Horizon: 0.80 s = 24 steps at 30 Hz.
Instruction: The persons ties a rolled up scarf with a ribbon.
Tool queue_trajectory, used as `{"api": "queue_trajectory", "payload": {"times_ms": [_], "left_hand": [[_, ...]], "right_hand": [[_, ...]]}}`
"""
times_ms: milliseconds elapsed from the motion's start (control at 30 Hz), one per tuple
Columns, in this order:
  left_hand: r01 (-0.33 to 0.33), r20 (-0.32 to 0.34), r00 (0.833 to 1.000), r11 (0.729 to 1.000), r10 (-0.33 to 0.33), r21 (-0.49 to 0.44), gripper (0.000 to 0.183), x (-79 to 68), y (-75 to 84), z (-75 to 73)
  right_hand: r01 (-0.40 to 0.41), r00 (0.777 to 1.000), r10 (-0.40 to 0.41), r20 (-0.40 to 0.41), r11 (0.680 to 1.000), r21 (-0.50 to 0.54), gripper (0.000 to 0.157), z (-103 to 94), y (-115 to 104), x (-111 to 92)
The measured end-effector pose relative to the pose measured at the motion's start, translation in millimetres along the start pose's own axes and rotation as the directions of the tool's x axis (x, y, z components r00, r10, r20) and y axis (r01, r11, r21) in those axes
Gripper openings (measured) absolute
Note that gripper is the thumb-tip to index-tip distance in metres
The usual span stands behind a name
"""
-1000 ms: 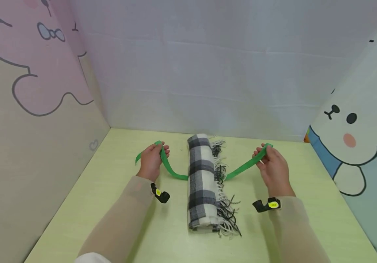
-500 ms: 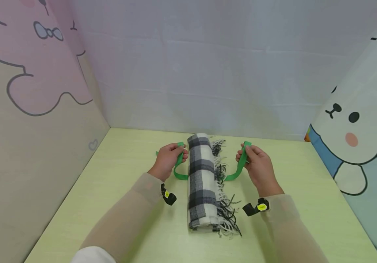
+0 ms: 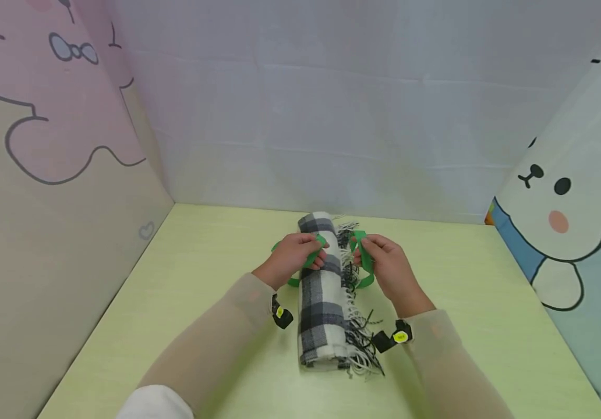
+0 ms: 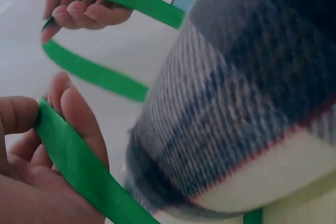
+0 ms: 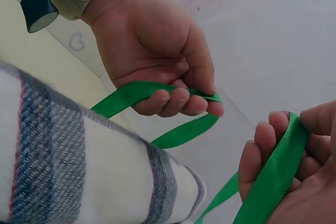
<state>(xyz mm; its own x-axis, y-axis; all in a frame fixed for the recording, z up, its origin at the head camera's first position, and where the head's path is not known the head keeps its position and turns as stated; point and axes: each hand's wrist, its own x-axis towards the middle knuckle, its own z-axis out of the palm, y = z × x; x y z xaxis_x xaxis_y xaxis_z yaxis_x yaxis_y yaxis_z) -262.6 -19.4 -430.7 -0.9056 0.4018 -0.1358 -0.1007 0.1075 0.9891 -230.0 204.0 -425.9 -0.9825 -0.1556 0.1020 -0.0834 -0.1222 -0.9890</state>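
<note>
A rolled plaid scarf (image 3: 322,291) in white, grey and black lies lengthwise on the table, its fringe (image 3: 364,349) spilling to the right. Beneath it runs a green ribbon (image 3: 367,281), whose two ends come up on either side. Above the roll's upper part, my left hand (image 3: 292,255) pinches one end of the ribbon between thumb and fingers. My right hand (image 3: 386,262) pinches the other end just right of the fringe. Both wrist views show the ribbon strips (image 4: 79,163) held apart, one in each hand. The ribbon's stretch under the scarf is hidden.
The pale yellow-green table (image 3: 201,372) meets a whitish back wall (image 3: 300,116). Side panels with cartoon animals, a pink one (image 3: 70,116) at left and a white bear (image 3: 573,233) at right, bound the table.
Both hands have moved inward with the ribbon ends. The left has come right until over the scarf, and the right has come left to its fringe. The scarf has stayed in place.
</note>
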Motion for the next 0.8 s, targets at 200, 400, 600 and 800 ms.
{"api": "queue_trajectory", "payload": {"times_ms": [200,400,600,800], "left_hand": [[-0.024,0.145,0.989,1.0,0.023,0.005,0.029,4.2,3.7,11.7],[-0.047,0.246,0.968,0.999,0.047,-0.007,0.032,9.8,5.0,18.8],[-0.06,0.268,0.961,0.998,0.063,-0.017,0.036,7.2,13.1,16.8],[-0.045,0.23,0.972,0.999,0.041,0.012,0.053,10.8,12.6,15.3]], "right_hand": [[0.016,0.993,-0.004,0.117,0.995,-0.098,0.037,9.9,-5.8,-2.5],[0.032,0.986,-0.001,0.165,0.982,-0.186,0.031,15.6,-8.7,-1.1],[-0.023,0.987,0.077,0.14,0.935,-0.355,0.027,18.0,-13.9,1.8],[-0.037,0.986,0.107,0.131,0.892,-0.451,0.022,18.9,-16.2,4.2]]}}
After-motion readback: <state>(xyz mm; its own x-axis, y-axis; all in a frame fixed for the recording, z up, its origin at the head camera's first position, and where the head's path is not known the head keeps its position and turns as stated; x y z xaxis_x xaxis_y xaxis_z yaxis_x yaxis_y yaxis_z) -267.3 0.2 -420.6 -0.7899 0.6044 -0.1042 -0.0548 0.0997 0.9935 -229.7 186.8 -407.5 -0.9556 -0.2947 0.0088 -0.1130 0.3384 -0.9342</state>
